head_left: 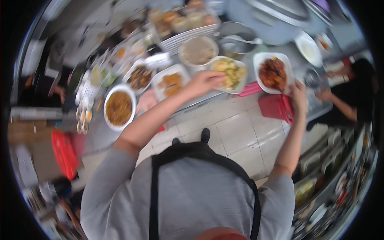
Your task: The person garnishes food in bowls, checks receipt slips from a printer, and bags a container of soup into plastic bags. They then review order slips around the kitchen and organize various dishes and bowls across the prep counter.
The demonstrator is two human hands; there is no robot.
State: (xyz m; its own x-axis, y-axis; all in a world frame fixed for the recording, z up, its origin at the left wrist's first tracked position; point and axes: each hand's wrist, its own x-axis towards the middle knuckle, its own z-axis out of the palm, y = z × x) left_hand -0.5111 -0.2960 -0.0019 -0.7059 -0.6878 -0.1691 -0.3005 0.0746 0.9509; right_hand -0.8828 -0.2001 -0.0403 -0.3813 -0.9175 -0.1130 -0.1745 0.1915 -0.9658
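Note:
My left hand (pixel 206 83) is closed at the left rim of a white dish (pixel 244 82) of chunky yellow-green food (pixel 230 72). Its fingertips overlap the rim, and the grip beneath is hidden. My right hand (pixel 298 96) grips the lower right corner of a squarish white dish (pixel 259 59) with glossy red-brown pieces (pixel 273 74). Both dishes overlap the counter's near edge; I cannot tell whether they rest on it. Just below the right dish is a pink-red container (pixel 274 107). Between the two dishes, a bright pink object (pixel 250 89) partly shows.
Along the counter stand an oval dish of noodles (pixel 120 108), a dish of orange-brown pieces (pixel 172 83), a dark-food dish (pixel 140 77) and a round bowl (pixel 199 51). Behind are a ribbed white basket (pixel 192 34) and a metal pot (pixel 238 34). A person (pixel 348 92) sits or stands at right.

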